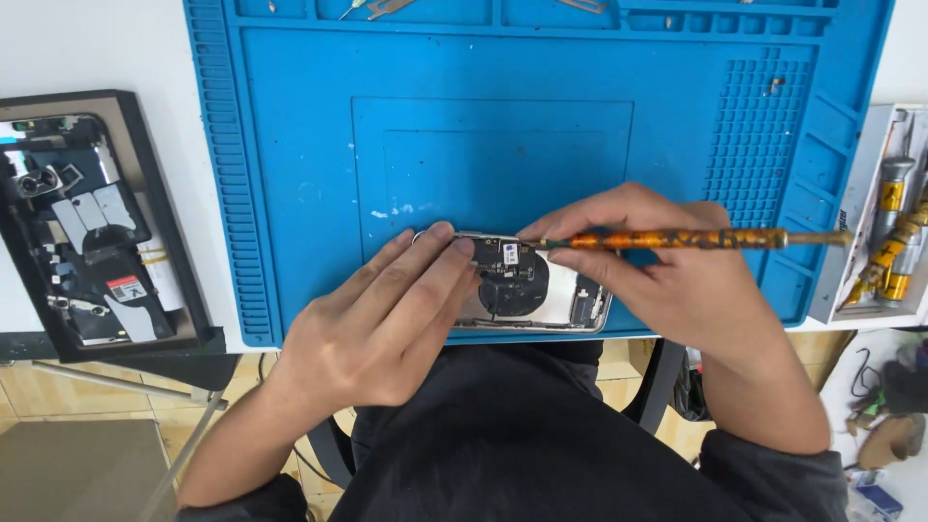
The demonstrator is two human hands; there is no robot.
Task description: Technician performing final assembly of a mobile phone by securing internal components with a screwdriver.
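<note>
Head view, looking down on a white bench with a blue mat (290, 145). An opened phone (541, 290) lies at the mat's near edge, insides up, long axis running left to right across the person's front. Left hand (377, 324) rests flat-fingered on the phone's left end, fingertips (454, 246) pressing the frame; a steadying press, nothing enclosed in that grip. Right hand (667, 271) pinches an orange screwdriver (677, 238) between thumb and fingers, grip narrow and closed on the shaft. The driver lies nearly level, handle end out to the right, tip pointing left onto the small board near the phone's top edge.

Handling, as a judgement: phone looks light, stiff in the frame but fragile inside (thin flex cables, small board, dark round coil), so hold by the metal edges, not the innards. Driver is slim, rigid, likely slick; best held near the tip.

Elsewhere: a tray (145, 193) with another stripped phone at left, a box of drivers (889, 242) at right.
</note>
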